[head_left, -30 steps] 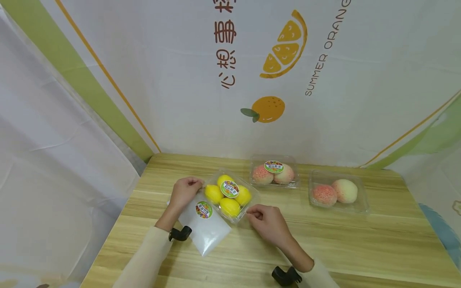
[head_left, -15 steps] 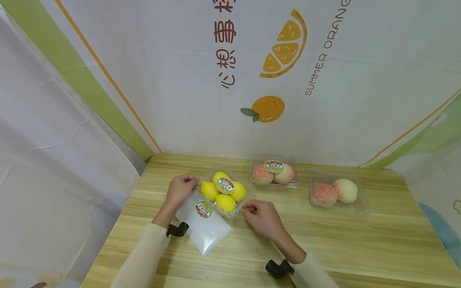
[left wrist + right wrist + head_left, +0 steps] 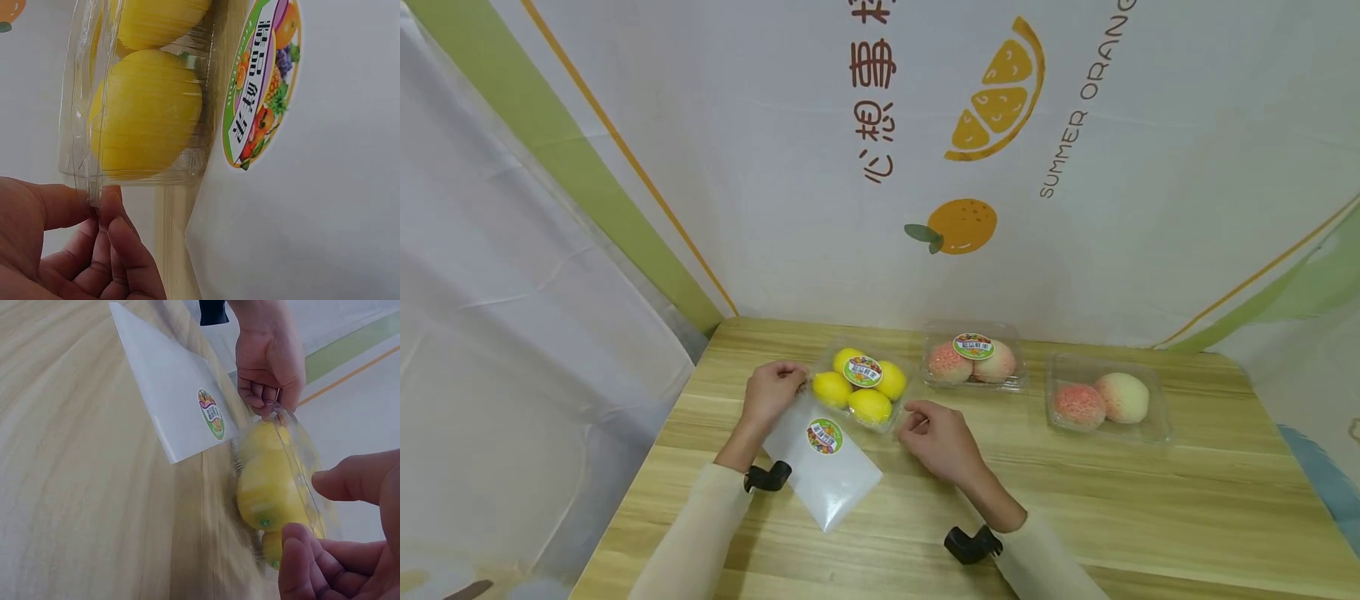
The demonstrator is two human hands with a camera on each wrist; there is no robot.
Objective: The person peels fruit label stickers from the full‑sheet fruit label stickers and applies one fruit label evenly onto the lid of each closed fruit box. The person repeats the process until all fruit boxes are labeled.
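Observation:
A clear plastic box of yellow lemons (image 3: 832, 389), with a round fruit label on its lid, sits at the table's middle left. My left hand (image 3: 769, 392) pinches the rim at the box's left corner; in the left wrist view, thumb and fingers meet on the clear edge (image 3: 94, 187). Beside the box's right corner is my right hand (image 3: 942, 442). Its thumb (image 3: 350, 478) and fingers (image 3: 297, 565) stand apart in the right wrist view; whether they touch the plastic is unclear. Under my left wrist lies a white sheet (image 3: 835, 483) with a round label (image 3: 825, 436).
A labelled clear box of two peaches (image 3: 950, 364) stands at the back, right of the lemons. Further right, two peaches (image 3: 1078, 406) lie in another clear tray (image 3: 1153, 425) without a visible label. A printed curtain (image 3: 820, 250) hangs behind the table (image 3: 1112, 508).
The lemon box has shifted left and towards the back and turned slightly. Both hands moved along with it. The white sheet and the peach boxes stay put.

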